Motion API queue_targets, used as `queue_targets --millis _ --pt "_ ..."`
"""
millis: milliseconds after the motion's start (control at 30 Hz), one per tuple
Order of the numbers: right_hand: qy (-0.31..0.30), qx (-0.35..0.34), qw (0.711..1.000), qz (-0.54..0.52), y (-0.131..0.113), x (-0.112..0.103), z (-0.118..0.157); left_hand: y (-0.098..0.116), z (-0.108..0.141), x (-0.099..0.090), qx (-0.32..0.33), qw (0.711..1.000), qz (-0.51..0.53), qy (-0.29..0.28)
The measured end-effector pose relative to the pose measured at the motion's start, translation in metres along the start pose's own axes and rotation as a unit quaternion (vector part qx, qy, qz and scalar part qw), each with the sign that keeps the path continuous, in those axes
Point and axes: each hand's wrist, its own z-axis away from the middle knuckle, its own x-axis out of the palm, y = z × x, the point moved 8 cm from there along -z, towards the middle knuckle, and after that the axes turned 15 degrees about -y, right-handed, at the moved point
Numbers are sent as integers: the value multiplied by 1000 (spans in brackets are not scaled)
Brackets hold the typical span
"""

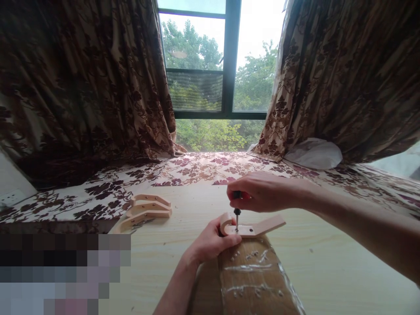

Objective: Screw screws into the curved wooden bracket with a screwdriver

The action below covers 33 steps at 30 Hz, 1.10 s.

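Note:
My right hand (252, 190) is wrapped round the dark handle of a screwdriver (236, 218), which stands upright with its tip down at a screw in a pale wooden hook (267, 226). A second dark screw or hole (251, 230) shows further right on the hook. My left hand (215, 239) grips the hook's curled end, thumb along its near side. The hook rests on the far end of a tape-wrapped cardboard box (252, 280), where several small screws lie scattered.
Several similar wooden hooks (151, 208) lie together at the left of the pale wooden table (344, 262). Behind it are a floral cloth (197, 168), patterned curtains (131, 87) and a window (228, 57). A white plastic bag (313, 153) sits at the back right.

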Motion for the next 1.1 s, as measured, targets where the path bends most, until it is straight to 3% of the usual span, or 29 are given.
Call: queue_targets --millis 100,333,567,833,1100 --pt "-12 -33 999 -2 -6 1 2 2 0 1 1 1000 0 0" --pt "19 57 998 -5 10 4 -1 0 0 1 -2 1000 1 2" --pt "-6 -12 1000 7 -1 2 5 0 -1 0 0 1000 6 0" --pt "11 44 999 15 6 6 0 0 0 1 1 1000 4 -2" --pt "-8 -10 1000 15 -5 4 3 -2 -2 0 1 1000 -1 -3"
